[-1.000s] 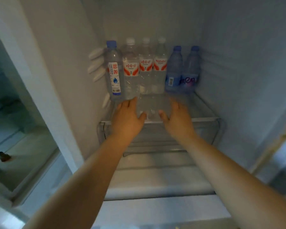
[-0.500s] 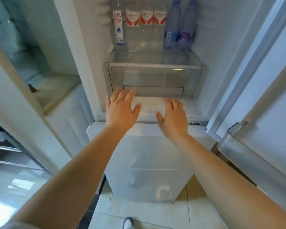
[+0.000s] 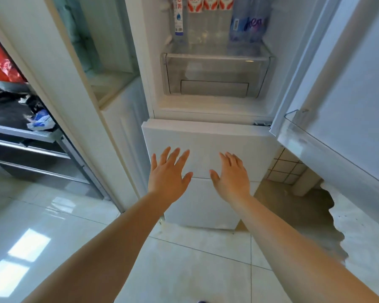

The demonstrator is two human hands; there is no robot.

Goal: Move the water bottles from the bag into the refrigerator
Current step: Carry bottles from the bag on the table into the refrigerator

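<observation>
Water bottles [image 3: 219, 20] in refrigerator [image 3: 206, 136], hands [image 3: 200, 173] empty

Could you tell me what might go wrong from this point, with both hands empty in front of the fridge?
1. The refrigerator door stands wide open beside the right hand; left so, cold escapes and an arm could knock it.
2. The bottles stand packed in one row above the clear drawer; pushing another in could topple one.
3. The left hand has no grip on anything, and no bag is visible.
</observation>
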